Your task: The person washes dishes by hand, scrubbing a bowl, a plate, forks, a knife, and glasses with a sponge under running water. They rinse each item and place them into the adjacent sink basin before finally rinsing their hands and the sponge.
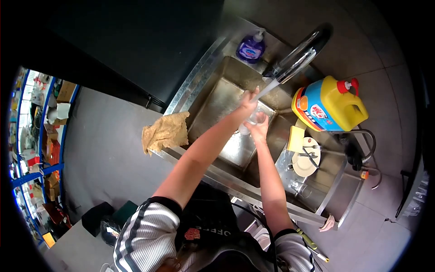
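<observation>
My right hand is closed around a clear drinking glass, held over the sink basin. Just above the glass, my left hand is in the running water, with its visible fingers stretched out and nothing seen in them. That stream falls from a chrome faucet at the upper right. Water and the small scale blur the fingertips of both hands.
A brown cloth hangs over the sink's left edge. Purple soap bottle and large yellow jug stand behind the basin. At right are a yellow sponge, a plate with cutlery, and another glass.
</observation>
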`<action>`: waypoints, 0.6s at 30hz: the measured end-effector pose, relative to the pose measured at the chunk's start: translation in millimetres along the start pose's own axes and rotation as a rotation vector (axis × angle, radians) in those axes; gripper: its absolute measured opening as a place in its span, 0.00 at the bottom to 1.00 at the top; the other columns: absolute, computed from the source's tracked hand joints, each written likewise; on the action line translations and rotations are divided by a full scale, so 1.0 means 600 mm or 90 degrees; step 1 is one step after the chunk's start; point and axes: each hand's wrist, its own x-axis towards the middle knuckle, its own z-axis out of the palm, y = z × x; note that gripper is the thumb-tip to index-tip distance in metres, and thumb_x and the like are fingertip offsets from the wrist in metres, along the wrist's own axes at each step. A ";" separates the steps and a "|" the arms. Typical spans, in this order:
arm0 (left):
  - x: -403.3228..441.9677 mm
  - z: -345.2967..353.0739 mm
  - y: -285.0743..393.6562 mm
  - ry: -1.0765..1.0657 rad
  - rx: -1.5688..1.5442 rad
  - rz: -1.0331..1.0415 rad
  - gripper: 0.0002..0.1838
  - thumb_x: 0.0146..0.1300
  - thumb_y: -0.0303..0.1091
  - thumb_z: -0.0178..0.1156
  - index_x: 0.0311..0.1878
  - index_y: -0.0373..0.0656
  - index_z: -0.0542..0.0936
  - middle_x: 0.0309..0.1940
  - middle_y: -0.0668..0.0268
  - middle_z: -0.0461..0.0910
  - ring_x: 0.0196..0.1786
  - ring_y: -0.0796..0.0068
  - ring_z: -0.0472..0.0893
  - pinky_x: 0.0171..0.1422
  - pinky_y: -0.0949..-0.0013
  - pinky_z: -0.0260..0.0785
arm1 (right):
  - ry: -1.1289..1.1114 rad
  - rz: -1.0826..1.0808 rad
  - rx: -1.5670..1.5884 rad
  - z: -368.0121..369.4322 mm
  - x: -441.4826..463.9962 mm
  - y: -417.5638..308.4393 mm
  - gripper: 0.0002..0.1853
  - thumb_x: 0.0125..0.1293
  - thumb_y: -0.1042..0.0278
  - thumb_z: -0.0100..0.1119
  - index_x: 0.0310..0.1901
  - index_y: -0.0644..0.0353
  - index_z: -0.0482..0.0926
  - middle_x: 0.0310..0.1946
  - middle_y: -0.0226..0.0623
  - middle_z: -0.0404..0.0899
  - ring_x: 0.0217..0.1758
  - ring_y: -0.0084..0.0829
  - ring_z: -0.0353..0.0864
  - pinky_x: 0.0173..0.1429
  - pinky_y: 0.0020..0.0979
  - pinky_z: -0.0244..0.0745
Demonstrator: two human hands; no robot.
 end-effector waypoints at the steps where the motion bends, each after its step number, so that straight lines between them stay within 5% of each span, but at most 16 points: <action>1: 0.005 0.022 -0.013 0.066 -0.015 -0.023 0.12 0.59 0.39 0.49 0.31 0.38 0.71 0.27 0.65 0.74 0.29 0.76 0.73 0.30 0.70 0.65 | -0.003 0.000 -0.018 0.003 -0.005 -0.004 0.43 0.30 0.70 0.75 0.50 0.60 0.58 0.45 0.35 0.64 0.51 0.31 0.64 0.56 0.32 0.62; 3: -0.004 0.020 -0.024 0.149 -0.067 0.009 0.14 0.58 0.38 0.50 0.23 0.38 0.73 0.23 0.65 0.73 0.23 0.75 0.72 0.27 0.70 0.63 | -0.009 0.003 -0.016 0.012 -0.016 -0.021 0.46 0.28 0.69 0.74 0.53 0.59 0.58 0.48 0.37 0.66 0.54 0.34 0.66 0.57 0.32 0.62; 6: -0.019 -0.064 -0.010 0.085 -0.077 0.000 0.12 0.57 0.36 0.53 0.24 0.39 0.74 0.22 0.65 0.74 0.22 0.77 0.71 0.27 0.71 0.63 | -0.044 -0.020 -0.132 0.023 -0.027 -0.054 0.46 0.28 0.68 0.73 0.54 0.59 0.59 0.49 0.40 0.69 0.53 0.36 0.69 0.56 0.33 0.64; 12: -0.092 -0.188 -0.029 0.139 -0.173 -0.049 0.08 0.53 0.30 0.61 0.24 0.36 0.76 0.23 0.65 0.76 0.27 0.77 0.75 0.33 0.74 0.67 | -0.049 0.050 -0.293 0.046 -0.023 -0.078 0.41 0.31 0.60 0.70 0.51 0.57 0.62 0.43 0.43 0.74 0.48 0.43 0.73 0.52 0.35 0.68; 15: -0.103 -0.217 -0.075 0.098 -0.354 -0.021 0.06 0.55 0.26 0.58 0.27 0.32 0.77 0.25 0.64 0.77 0.30 0.76 0.77 0.38 0.75 0.69 | -0.071 0.038 -0.275 0.049 -0.039 -0.085 0.40 0.30 0.58 0.69 0.50 0.57 0.63 0.44 0.43 0.74 0.48 0.41 0.74 0.52 0.35 0.68; 18: -0.125 -0.229 -0.083 0.125 -0.318 -0.029 0.07 0.57 0.26 0.56 0.31 0.30 0.77 0.28 0.63 0.78 0.34 0.75 0.78 0.43 0.75 0.70 | -0.067 0.079 -0.270 0.053 -0.034 -0.078 0.39 0.30 0.58 0.71 0.48 0.59 0.63 0.45 0.43 0.72 0.48 0.40 0.73 0.51 0.34 0.67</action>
